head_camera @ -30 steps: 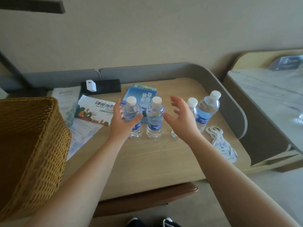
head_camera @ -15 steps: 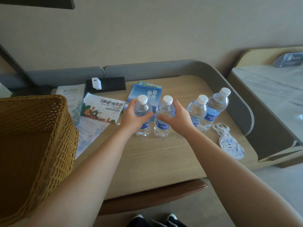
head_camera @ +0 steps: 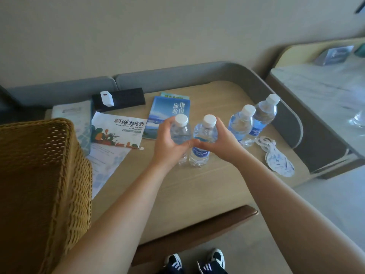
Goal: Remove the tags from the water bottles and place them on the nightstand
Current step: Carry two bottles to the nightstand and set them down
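Note:
Several clear water bottles with white caps and blue labels stand on the wooden desk (head_camera: 197, 190). My left hand (head_camera: 167, 143) is wrapped around the leftmost bottle (head_camera: 180, 127). My right hand (head_camera: 223, 143) grips the bottle beside it (head_camera: 204, 139); the two bottles stand close together and my thumbs meet between them. Two more bottles (head_camera: 242, 123) (head_camera: 264, 113) stand untouched to the right. White and blue paper tags (head_camera: 276, 157) lie flat on the desk near its right edge. The marble-topped nightstand (head_camera: 320, 91) is at the right.
A woven wicker basket (head_camera: 39, 175) fills the left foreground. Brochures (head_camera: 118, 129), a blue booklet (head_camera: 169, 109) and a black box with a white charger (head_camera: 118, 98) lie at the back of the desk. A grey raised rim (head_camera: 197, 74) runs around the desk. A chair edge (head_camera: 197, 230) sits below.
My right hand, open a second ago, has closed on the second bottle. My left hand kept its hold on the left bottle. The view has shifted a little.

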`<action>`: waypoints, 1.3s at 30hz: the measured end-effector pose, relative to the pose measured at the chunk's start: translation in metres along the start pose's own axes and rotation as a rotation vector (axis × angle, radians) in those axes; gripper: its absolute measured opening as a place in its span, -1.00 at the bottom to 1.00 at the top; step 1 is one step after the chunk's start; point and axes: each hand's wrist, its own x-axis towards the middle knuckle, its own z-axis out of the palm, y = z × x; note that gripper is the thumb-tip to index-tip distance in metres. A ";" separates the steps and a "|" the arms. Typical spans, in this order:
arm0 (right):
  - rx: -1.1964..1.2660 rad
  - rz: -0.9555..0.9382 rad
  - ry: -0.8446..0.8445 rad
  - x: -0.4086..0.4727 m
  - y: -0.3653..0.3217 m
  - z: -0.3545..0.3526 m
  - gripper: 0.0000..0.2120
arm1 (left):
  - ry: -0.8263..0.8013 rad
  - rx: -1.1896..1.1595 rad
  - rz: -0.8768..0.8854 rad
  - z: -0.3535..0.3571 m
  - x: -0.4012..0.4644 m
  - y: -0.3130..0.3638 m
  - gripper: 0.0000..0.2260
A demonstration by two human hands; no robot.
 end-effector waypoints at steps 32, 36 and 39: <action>0.244 0.128 0.766 -0.347 0.151 -0.255 -0.41 | -0.633 -0.026 0.294 0.314 -0.198 0.166 -0.70; 0.235 0.203 0.940 -0.423 0.194 -0.306 -0.41 | -0.776 -0.072 0.336 0.401 -0.252 0.192 -0.72; 0.225 0.270 1.050 -0.474 0.221 -0.335 -0.37 | -0.857 -0.114 0.312 0.458 -0.287 0.208 -0.71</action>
